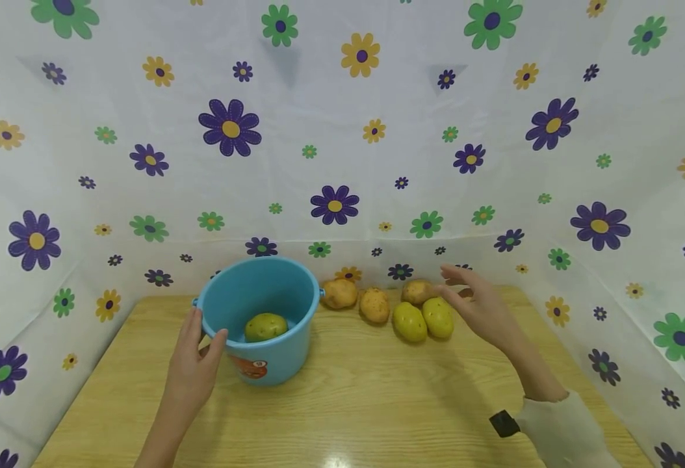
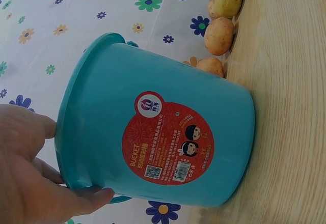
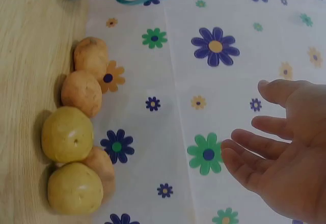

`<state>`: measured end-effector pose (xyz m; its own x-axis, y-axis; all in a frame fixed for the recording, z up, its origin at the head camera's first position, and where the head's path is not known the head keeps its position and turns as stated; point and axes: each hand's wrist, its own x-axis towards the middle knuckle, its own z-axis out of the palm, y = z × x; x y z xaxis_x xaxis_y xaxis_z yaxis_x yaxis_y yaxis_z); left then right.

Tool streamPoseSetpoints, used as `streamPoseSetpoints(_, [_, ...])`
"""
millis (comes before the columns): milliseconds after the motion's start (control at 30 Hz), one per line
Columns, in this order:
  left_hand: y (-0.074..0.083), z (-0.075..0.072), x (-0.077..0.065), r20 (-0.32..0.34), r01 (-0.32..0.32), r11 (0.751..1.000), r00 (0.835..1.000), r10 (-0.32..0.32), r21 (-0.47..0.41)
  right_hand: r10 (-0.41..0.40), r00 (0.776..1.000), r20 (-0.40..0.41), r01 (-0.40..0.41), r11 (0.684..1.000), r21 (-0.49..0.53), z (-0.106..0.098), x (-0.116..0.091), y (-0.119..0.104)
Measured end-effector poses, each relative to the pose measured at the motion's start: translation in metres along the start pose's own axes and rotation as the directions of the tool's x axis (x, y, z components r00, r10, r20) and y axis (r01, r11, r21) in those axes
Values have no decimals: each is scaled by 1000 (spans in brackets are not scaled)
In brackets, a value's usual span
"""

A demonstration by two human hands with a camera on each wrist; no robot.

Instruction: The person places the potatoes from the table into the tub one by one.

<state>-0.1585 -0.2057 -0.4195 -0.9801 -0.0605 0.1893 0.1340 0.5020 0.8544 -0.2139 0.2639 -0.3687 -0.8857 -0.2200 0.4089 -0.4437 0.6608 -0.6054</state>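
A blue plastic bucket (image 1: 296,354) stands on the table with its mouth tilted toward me in the head view. My left hand (image 1: 193,361) holds its rim at the near left, the thumb against the outer wall; in the left wrist view the hand (image 2: 46,178) shows at the rim beside the red label (image 2: 168,140). One greenish potato (image 1: 266,327) lies inside the bucket. My right hand (image 1: 479,309), empty with fingers spread and loosely bent, hovers above and right of a potato group. Two yellow-green potatoes (image 1: 409,322) sit there in front of a brown potato (image 1: 416,292).
Two more brown potatoes (image 1: 374,305) lie between the bucket and that group, along the back of the wooden table (image 1: 366,403). A white flower-print sheet (image 1: 331,162) rises behind and at both sides. A black square (image 1: 504,424) is by the right sleeve.
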Motion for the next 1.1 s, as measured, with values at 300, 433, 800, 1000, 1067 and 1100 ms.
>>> streamPoseSetpoints(300, [0, 0, 1, 2, -2, 1000, 1000, 2, 6, 36, 998, -57, -39, 998, -57, -17, -13, 15])
streamPoseSetpoints(433, [0, 1, 0, 0, -12, 1000, 1000, 12, 8, 30, 996, -84, -36, 997, -67, -21, -16, 21])
streamPoseSetpoints(800, [-1, -1, -1, 3, -12, 1000, 1000, 12, 15, 43, 995, -87, -51, 995, -81, -23, -23, 38])
streamPoseSetpoints(1000, [-1, 0, -1, -11, -48, 999, 999, 48, 7, 90, 993, -82, -96, 993, -66, -18, -26, 46])
streamPoseSetpoints(1067, [0, 1, -1, -14, -54, 999, 998, 54, 7, 117, 991, -66, -121, 991, -61, -15, -28, 50])
streamPoseSetpoints(1100, [0, 1, -1, -13, -54, 999, 998, 54, 5, 130, 990, -58, -134, 989, -59, -13, -29, 52])
